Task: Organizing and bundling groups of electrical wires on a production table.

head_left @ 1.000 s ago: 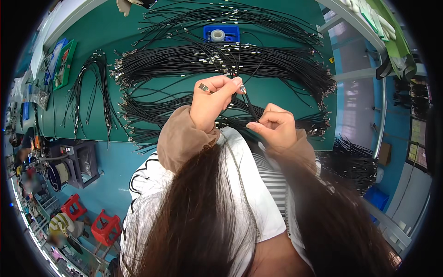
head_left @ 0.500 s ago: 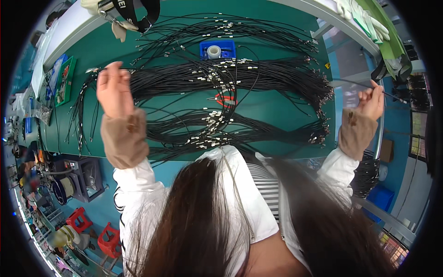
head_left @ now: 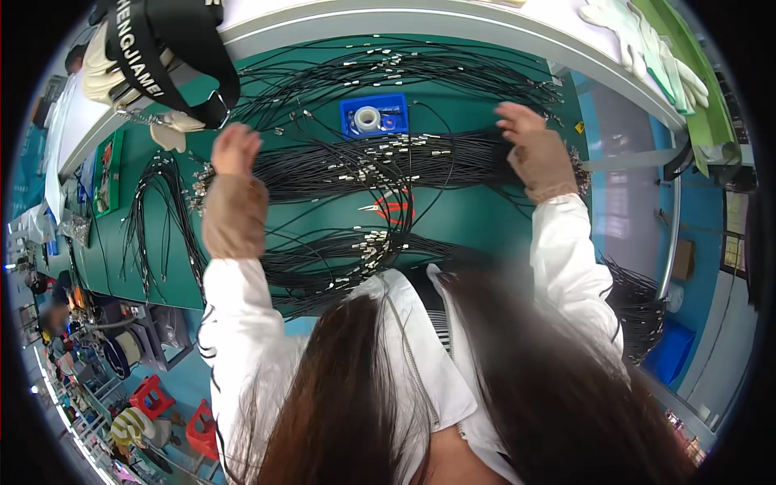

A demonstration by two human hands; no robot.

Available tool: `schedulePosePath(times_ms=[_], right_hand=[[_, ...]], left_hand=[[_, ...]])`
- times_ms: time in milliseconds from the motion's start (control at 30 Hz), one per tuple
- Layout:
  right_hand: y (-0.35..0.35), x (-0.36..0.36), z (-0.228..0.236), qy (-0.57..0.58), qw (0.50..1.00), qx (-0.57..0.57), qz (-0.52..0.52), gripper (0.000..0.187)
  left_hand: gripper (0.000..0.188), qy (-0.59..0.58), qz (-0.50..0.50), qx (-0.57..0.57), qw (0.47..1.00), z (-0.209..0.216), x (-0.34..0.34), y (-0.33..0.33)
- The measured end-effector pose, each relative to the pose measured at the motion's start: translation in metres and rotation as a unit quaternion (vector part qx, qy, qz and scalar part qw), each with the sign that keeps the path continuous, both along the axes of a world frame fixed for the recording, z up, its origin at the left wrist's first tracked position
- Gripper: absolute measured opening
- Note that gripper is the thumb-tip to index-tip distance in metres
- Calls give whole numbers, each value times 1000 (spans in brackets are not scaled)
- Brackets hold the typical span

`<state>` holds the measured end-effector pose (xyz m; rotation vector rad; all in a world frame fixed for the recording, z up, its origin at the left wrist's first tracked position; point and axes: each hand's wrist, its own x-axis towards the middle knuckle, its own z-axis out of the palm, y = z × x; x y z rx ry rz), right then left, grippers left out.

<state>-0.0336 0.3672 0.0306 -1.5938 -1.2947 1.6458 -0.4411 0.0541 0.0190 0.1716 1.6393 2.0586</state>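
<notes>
Across the green worktop lies a long middle bundle of black cables (head_left: 469, 164) with small pale connectors. Above its left end is my left hand (head_left: 236, 149), its fingers loosely bent and apart, with nothing visible in them. Over the bundle's right part my right hand (head_left: 520, 121) reaches inward, fingers stretched out and no cable seen in them. Both forearms wear brown cuffs over white sleeves. A pair of red-handled pliers (head_left: 394, 208) rests between this bundle and a nearer cable bundle (head_left: 323, 257), partly under crossing cables.
Behind the middle bundle stands a blue tray (head_left: 347, 118) with a white tape roll (head_left: 367, 120). A farther cable bundle (head_left: 453, 66) lies beyond it. More cables (head_left: 166, 174) hang in a loop at left, near a green bin (head_left: 109, 182). A shelf edge (head_left: 339, 24) spans the back, with white gloves (head_left: 638, 48) at right.
My right hand has come inward from beyond the table's right edge, where it pinched a cable; that cable no longer shows in it. My left hand has shifted slightly right. The view has tilted.
</notes>
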Motion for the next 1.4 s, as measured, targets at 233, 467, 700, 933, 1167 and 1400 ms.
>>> schedulePosePath(times_ms=[233,467,700,933,1167,1400], right_hand=[[-39,-53,-43,-51,975,24,216,49],[-87,43,3,181,973,-63,132,20],[-137,142,23,287,954,53,-66,13],[-132,212,68,359,885,228,-188,16],[-136,391,139,257,808,439,-299,32],[-189,560,156,25,731,496,-467,27]], left_hand=[[17,57,-295,-64,952,-32,180,8],[9,-111,-300,-162,934,-68,255,-70],[43,-474,-345,-99,804,-81,300,-97],[38,-582,-265,-4,769,-93,307,-72],[25,-617,-130,43,775,-100,325,-37],[14,-712,-243,60,657,-66,356,-37]])
